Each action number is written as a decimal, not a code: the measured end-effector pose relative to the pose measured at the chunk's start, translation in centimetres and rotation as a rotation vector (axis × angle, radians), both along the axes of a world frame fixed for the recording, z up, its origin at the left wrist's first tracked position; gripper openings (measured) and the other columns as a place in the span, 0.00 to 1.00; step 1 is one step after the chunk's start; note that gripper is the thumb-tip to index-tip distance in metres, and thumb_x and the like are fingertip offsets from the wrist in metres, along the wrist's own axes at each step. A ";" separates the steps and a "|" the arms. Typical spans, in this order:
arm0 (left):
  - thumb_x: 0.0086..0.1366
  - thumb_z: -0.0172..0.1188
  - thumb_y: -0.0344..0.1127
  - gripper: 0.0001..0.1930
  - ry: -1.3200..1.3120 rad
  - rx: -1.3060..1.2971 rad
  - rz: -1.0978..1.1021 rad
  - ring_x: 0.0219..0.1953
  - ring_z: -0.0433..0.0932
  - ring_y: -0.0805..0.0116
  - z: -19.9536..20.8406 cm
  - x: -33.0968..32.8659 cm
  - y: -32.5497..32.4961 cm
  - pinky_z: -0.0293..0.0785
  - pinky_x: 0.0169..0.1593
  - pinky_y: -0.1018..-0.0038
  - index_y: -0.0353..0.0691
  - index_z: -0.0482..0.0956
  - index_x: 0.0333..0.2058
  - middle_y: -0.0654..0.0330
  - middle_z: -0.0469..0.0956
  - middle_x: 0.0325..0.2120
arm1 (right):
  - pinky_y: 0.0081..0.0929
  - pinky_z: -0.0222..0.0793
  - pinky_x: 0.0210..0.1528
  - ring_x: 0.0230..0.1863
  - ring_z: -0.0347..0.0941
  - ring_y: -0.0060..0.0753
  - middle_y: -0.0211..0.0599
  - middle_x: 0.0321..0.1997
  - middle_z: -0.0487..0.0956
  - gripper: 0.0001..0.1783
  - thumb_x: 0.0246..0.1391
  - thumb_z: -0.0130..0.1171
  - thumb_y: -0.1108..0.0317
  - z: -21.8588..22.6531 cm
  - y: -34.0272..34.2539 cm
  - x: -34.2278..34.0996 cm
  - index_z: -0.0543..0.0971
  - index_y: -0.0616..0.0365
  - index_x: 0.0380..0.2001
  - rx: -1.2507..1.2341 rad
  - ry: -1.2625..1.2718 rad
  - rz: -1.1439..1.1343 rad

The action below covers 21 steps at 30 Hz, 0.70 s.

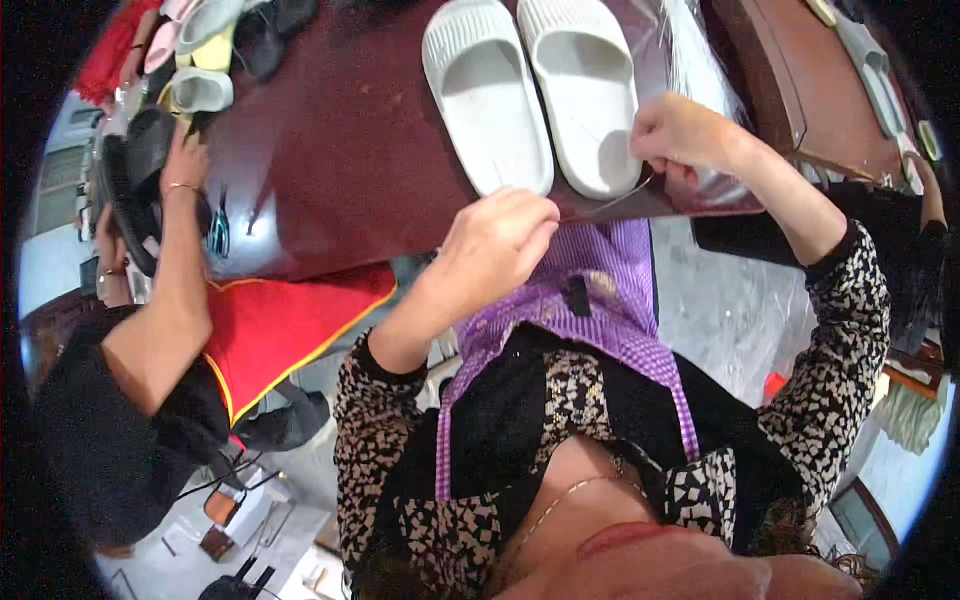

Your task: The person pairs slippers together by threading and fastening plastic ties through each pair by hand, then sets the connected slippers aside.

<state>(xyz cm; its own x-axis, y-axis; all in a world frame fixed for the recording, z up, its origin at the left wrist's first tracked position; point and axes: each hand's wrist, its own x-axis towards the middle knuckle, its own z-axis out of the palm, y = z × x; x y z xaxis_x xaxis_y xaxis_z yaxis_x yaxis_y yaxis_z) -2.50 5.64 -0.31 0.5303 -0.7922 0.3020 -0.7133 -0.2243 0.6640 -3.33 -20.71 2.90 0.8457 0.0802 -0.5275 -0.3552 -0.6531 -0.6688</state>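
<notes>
At the near edge of the dark surface (330, 150), my hands, left (495, 245) and right (680, 135), pinch shut on clear film (700, 75), pulling it taut beside white slippers (535, 95).

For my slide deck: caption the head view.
Both hands, left hand and right hand, work beside white slippers on a dark red table.

Pair of white ridged slide sandals (538, 95) lying side by side, soles down, on a dark red table (330, 150), heels toward the near edge, just beside both hands.
</notes>
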 end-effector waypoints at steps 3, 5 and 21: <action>0.53 0.57 0.27 0.03 -0.029 -0.007 -0.027 0.30 0.74 0.53 -0.1 0.3 -1.4 0.71 0.36 0.63 0.35 0.74 0.27 0.52 0.75 0.25 | 0.20 0.62 0.10 0.11 0.67 0.22 0.34 0.15 0.72 0.10 0.48 0.51 0.71 0.9 -1.0 0.3 0.75 0.69 0.22 0.006 0.040 -0.025; 0.54 0.56 0.28 0.03 -0.077 -0.028 -0.036 0.31 0.74 0.52 0.2 1.0 -2.4 0.71 0.36 0.63 0.35 0.74 0.27 0.52 0.75 0.25 | 0.20 0.63 0.10 0.11 0.67 0.23 0.34 0.15 0.72 0.11 0.49 0.51 0.70 0.4 -2.0 1.3 0.75 0.69 0.21 0.016 -0.015 -0.065; 0.57 0.52 0.30 0.04 -0.320 -0.048 0.195 0.32 0.74 0.51 0.2 7.9 -7.1 0.70 0.37 0.60 0.35 0.73 0.28 0.51 0.75 0.25 | 0.32 0.70 0.24 0.17 0.74 0.36 0.43 0.16 0.75 0.20 0.53 0.52 0.57 2.1 -7.0 8.2 0.78 0.68 0.25 -0.347 -0.778 -0.242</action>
<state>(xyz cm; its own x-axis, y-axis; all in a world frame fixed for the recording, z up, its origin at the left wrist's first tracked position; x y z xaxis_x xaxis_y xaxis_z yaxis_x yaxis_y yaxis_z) 5.43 -1.48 -0.08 0.5425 -0.6667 0.5111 -0.8334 -0.3507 0.4271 4.84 -27.73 5.05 0.9481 -0.2050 0.2431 -0.0368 -0.8301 -0.5564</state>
